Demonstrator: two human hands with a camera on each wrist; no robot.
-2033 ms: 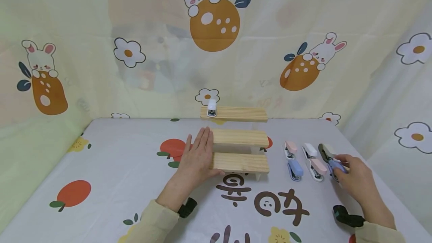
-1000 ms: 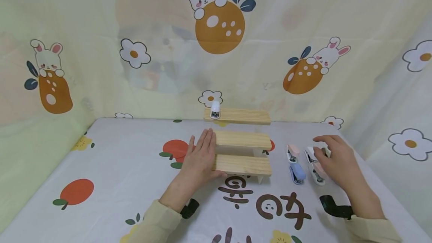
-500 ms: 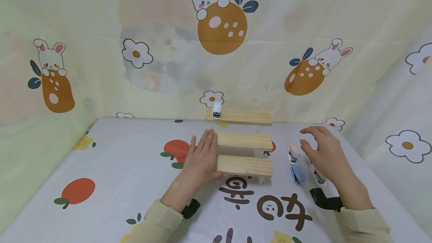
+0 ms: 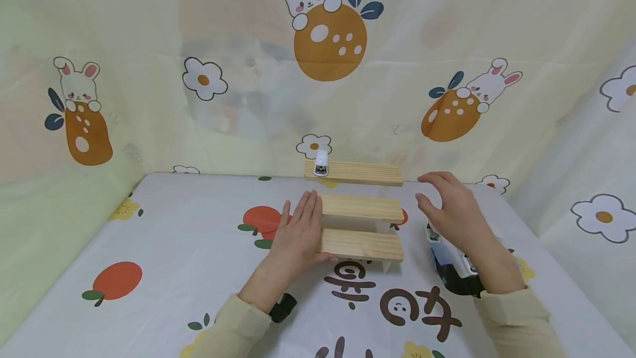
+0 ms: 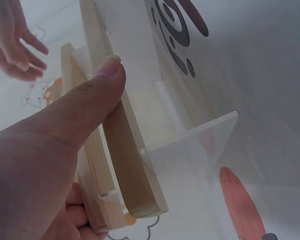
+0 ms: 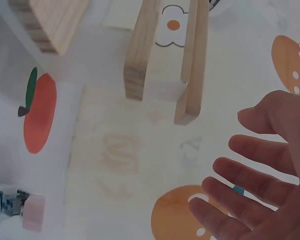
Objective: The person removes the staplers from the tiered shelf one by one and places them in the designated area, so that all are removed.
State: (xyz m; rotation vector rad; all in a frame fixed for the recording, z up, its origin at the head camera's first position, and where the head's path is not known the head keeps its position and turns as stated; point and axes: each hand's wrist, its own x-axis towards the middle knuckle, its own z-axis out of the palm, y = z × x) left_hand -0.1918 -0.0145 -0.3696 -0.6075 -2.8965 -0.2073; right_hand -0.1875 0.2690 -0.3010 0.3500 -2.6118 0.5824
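A three-tier wooden shelf point(image 4: 362, 245) with clear side panels stands mid-table. My left hand point(image 4: 297, 239) rests against its left end, fingers straight, thumb at the front edge of the lowest board. In the left wrist view the thumb presses the plank point(image 5: 127, 165). On the top board's left end stands a white mini stapler point(image 4: 321, 166). My right hand point(image 4: 452, 209) is raised right of the shelf, thumb and fingers apart, holding nothing. Below it, several mini staplers are mostly hidden by hand and wrist; a pink one point(image 6: 34, 212) shows in the right wrist view.
A black wrist camera point(image 4: 454, 280) overlaps the staplers on the right; another black camera point(image 4: 283, 308) is on the left wrist. The printed cloth point(image 4: 124, 319) covers the table, and a patterned curtain point(image 4: 238, 126) hangs behind the shelf.
My right hand has let go of the blue stapler at the right and moved left and up toward the shelf, spreading open. My left hand stays at the shelf's left end.
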